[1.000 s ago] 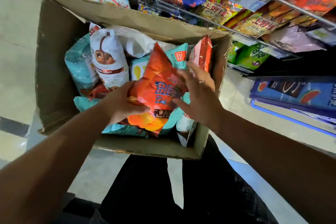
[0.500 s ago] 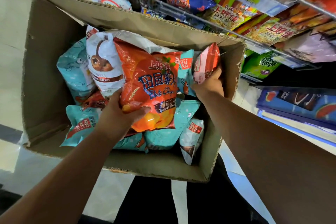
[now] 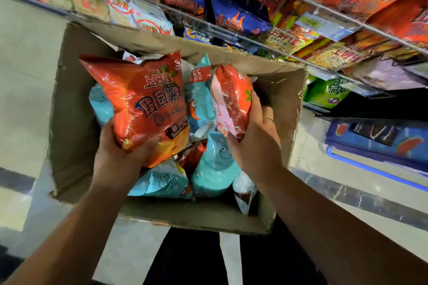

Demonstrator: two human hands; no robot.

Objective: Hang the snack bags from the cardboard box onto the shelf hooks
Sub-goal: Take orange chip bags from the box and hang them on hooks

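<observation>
The likeliest slip is a dropped bag. Each of the hands carries its own glossy foil packet by the lower end only, so the top edge that must meet a hook stands free and floppy. With no hand spare to steady that edge, threading it on one-handed looks awkward. A packet could slide out and fall back into the cardboard box (image 3: 74, 122) or past its rim to the floor. Too hard a squeeze would probably crush the chips or burst a seal. The hooks on the wire shelf rail (image 3: 273, 47) beyond the far wall of the box are already crowded with hanging packets, such as a blue flame-printed bag (image 3: 236, 18), so a free hook may be hard to reach. What bears the box cannot be seen, and a knock from a forearm might tip it. The left hand (image 3: 120, 155) has its fingers curled round the bottom of an orange tomato-flavour potato chip bag (image 3: 143, 99), which stands upright above the left half of the box. The right hand (image 3: 254, 146) grips a narrower red-and-pink snack bag (image 3: 231, 99) along its lower side, raised above the right half of the box. The two packets sit near each other but apart. Teal cartoon-face bags (image 3: 215, 164) lie loose in the bottom of the box, under both hands.
</observation>
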